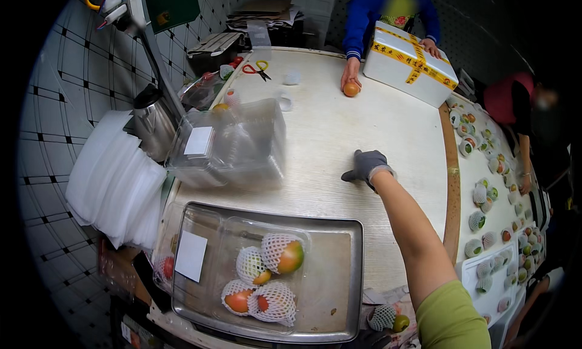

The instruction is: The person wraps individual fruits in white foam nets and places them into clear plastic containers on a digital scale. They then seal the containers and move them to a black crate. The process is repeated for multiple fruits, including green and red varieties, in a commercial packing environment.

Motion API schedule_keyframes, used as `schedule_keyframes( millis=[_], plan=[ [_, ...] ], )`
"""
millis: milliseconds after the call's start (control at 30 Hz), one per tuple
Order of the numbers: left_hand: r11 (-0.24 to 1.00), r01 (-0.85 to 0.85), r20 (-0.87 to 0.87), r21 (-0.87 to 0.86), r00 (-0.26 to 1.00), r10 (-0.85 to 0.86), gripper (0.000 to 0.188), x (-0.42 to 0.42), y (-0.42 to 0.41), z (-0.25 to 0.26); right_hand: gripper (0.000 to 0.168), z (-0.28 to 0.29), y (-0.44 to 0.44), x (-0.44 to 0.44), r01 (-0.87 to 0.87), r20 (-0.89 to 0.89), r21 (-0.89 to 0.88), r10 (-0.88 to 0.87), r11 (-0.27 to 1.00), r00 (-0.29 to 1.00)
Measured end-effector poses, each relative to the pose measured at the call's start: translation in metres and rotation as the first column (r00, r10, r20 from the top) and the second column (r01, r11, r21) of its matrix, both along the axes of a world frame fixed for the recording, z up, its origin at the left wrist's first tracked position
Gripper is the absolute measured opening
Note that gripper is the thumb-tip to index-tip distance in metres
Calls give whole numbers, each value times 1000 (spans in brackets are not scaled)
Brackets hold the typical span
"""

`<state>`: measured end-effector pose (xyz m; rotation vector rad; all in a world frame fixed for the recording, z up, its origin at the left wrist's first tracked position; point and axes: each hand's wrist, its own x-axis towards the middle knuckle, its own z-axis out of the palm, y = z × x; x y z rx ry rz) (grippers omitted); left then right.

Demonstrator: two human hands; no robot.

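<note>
My right hand (367, 167), in a grey glove, reaches out over the middle of the pale wood-grain table (313, 167). Its thumb stands apart from the curled fingers, and nothing shows in its grasp. A dark shape by the bottom edge may be my left hand, but too little shows to tell. Before me, a metal tray (334, 276) holds an opened clear plastic clamshell box (232, 231). Several tomato-like fruits (291, 258) in white foam nets lie in one half of the box; a white card (191, 256) lies on the other half.
Nested clear plastic boxes (236, 144) stand left, beside foam sheets (113, 181) and a steel jug (153, 126). Across the table, a co-worker's hand (351, 74) holds an orange fruit (351, 89) near a taped foam box (409, 62). Scissors (259, 70) lie far left; netted fruits (477, 220) cover the right side.
</note>
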<state>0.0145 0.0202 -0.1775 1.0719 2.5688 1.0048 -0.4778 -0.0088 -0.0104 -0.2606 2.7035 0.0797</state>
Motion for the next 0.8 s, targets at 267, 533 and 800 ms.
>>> schedule_keyframes(
  millis=[267,533,800],
  plan=[
    [989,-78,-302,129,947,114,52,-18,-6,14,102,-9,19,20,-23,-520,-436,-231,900,822],
    [969,-138,-209,205,961,181,44,-22,-5,22,30,-11,15,57,-65,-198,-189,26,980,980],
    [962,8,64,273,998,-27,59,-50,-33,56,19,-17,96,174,-35,-78,-438,1,898,997]
  ],
)
